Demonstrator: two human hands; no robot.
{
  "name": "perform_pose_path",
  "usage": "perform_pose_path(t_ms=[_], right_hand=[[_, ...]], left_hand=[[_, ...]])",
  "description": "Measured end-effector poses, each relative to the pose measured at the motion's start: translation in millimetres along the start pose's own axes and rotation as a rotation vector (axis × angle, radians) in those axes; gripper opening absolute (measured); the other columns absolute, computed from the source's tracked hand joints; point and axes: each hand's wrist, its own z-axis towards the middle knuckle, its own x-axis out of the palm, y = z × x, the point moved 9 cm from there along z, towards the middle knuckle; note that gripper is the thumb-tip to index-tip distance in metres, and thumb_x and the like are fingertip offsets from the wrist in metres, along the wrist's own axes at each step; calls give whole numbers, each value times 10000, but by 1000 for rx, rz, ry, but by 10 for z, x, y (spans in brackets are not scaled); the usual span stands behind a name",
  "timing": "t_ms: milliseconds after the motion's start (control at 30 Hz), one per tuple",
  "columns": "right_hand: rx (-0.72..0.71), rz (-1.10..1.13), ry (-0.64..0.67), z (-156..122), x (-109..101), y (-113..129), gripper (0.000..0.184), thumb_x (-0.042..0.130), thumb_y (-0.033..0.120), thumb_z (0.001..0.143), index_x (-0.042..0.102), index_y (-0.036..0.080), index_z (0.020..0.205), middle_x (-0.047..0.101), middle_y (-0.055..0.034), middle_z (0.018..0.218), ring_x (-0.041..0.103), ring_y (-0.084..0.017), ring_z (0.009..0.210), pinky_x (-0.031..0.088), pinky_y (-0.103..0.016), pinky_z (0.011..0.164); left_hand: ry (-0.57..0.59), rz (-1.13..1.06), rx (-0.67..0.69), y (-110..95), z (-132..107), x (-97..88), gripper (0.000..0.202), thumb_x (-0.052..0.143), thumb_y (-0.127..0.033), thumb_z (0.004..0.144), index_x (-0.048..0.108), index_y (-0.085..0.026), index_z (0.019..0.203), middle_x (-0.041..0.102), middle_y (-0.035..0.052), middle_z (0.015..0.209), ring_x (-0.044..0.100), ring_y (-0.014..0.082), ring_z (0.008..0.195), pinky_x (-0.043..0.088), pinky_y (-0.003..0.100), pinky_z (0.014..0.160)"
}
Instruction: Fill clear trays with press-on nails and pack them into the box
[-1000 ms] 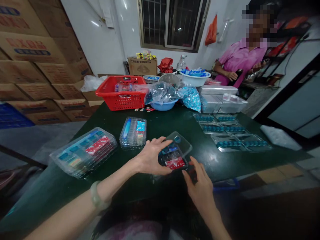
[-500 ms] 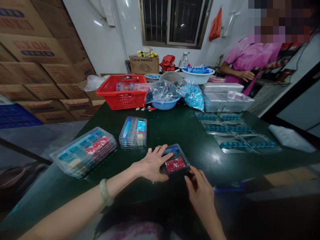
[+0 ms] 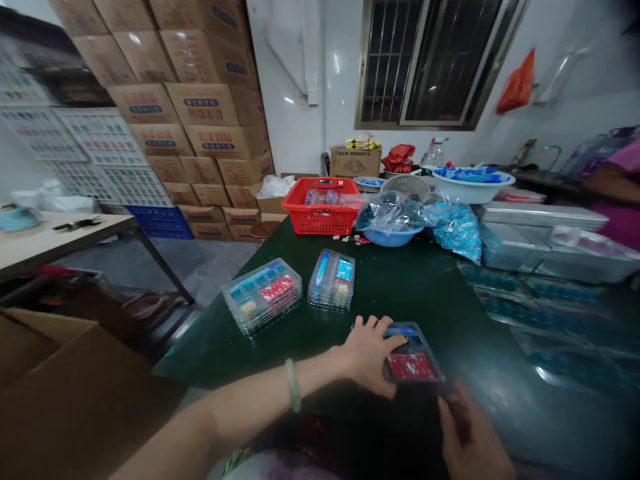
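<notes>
stacked cardboard cartons, barred window, hanging orange bag

My head-worn cam looks fwd & down: bare L hand & bare R hand close below, smooth dark-green tabletop mid-view, metal-framed barred window far back, up top.

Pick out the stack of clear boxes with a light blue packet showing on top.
The narrower stack, the right one of the pair, shows the light blue packet; the wider stack shows a red packet instead.
</notes>
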Motion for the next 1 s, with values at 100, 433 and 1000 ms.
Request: perform_pose_path(t_ms=[100,433,1000], right_hand=[[-10,-6,23,-22,35,-64,531,356,539,871,564,120,1123,676,-98,854,646,-199,627,481,-265,490],[-29,-120,-7,-10,57,2,465,368,476,877,582,149,1129,683,-86,872,638,-209,601,435,-280,430],[-51,-204,-5,-68,82,88,341,470,382,868,598,178,1110,669,-67,943,626,-225,770,456,-310,616]], left_hand=[[-13,-37,-31,-50,-193,-145,968,708,-533,402,414,-263,1283,381,173,1293,431,416,1010,295,610,837],[-338,257,-531,939,-1500,-1865,822,640,-424,575,351,-284,1332,307,143,1382,351,421,1149,260,598,897],[-72,382,-668,1826,-1637,-1624,800,551,-537,647,289,-277,1357,307,140,1391,370,385,1145,325,513,864]])
